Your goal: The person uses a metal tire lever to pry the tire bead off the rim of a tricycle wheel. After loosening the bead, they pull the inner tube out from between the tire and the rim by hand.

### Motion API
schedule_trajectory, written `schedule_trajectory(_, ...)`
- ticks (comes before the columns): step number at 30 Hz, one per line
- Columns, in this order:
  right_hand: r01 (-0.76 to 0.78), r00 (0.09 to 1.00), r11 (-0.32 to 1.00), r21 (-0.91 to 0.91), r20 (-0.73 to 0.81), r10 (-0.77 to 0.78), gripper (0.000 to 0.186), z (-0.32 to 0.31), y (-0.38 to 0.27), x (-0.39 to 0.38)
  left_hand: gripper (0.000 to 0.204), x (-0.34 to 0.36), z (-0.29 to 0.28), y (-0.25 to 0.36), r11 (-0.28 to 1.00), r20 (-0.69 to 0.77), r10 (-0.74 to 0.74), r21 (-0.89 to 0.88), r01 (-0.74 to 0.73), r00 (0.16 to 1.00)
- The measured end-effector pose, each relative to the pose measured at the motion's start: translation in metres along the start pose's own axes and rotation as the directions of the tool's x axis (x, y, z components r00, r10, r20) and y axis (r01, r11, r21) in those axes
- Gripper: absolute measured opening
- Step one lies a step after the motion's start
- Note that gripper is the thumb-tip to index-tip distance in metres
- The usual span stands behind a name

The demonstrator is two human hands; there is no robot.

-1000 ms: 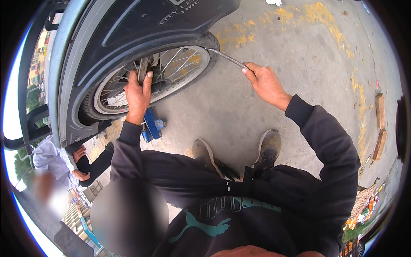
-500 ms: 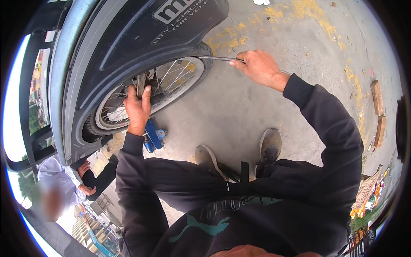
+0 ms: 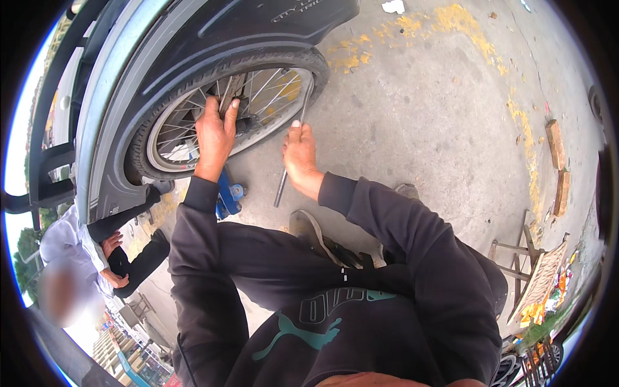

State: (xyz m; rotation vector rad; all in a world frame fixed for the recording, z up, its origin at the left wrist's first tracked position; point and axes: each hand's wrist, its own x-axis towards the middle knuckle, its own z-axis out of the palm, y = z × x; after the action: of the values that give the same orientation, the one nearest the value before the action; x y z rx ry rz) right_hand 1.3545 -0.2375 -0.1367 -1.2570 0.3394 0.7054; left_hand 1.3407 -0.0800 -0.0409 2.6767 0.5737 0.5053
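A spoked wheel with a black tire [image 3: 316, 64] sits under the dark fender [image 3: 258, 32] of a tricycle. My left hand [image 3: 216, 138] is at the spokes, its thumb and fingers closed around a flat metal bar [image 3: 228, 93]. The bar's far end is hidden behind the wheel parts. My right hand [image 3: 300, 155] grips a long metal tire lever [image 3: 305, 103]. Its upper end meets the rim and tire on the right side of the wheel, while its lower end sticks out below my fist, slanting toward me.
A blue jack [image 3: 229, 195] stands below the wheel. At left, a seated person [image 3: 84, 248] rests both hands in the lap. Bricks [image 3: 556, 145] lie on the concrete at right, near a wooden-legged stool [image 3: 532, 271]. Yellow paint [image 3: 464, 22] marks the ground.
My right hand has come left and nearer, swinging the lever from pointing outward to pointing down toward me. My left hand, with its bar, has shifted slightly up. More of the tire now shows.
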Motion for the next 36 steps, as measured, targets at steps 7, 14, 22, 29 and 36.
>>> schedule_trajectory(7, 0.397, 0.916, 0.854, -0.335, 0.08, -0.394, 0.024, -0.015, 0.025, 0.023, 0.032, -0.01, -0.014, -0.002, 0.992, 0.001, -0.097, -0.082, 0.097, 0.995)
schedule_trajectory(14, 0.658, 0.684, 0.159, -0.736, 0.495, -0.536, 0.021, -0.127, 0.001, 0.082, 0.036, -0.009, -0.025, -0.003, 0.981, -0.066, -0.162, -0.116, 0.154, 0.985)
schedule_trajectory(22, 0.604, 0.793, 0.131, -0.786, 0.579, -0.188, 0.028, -0.191, -0.123, 0.103, 0.048, -0.008, -0.013, -0.016, 0.964, -0.14, -0.262, -0.081, 0.253, 0.955)
schedule_trajectory(29, 0.591, 0.805, 0.268, -0.761, 0.578, -0.136, 0.033, -0.18, -0.127, 0.105, 0.049, -0.009, -0.012, -0.022, 0.971, -0.147, -0.24, -0.027, 0.239, 0.96)
schedule_trajectory(36, 0.734, 0.645, -0.083, -0.674, 0.73, -0.225, 0.043, -0.173, -0.168, 0.14, 0.047, -0.014, -0.01, -0.036, 0.966, -0.141, -0.259, -0.063, 0.253, 0.956)
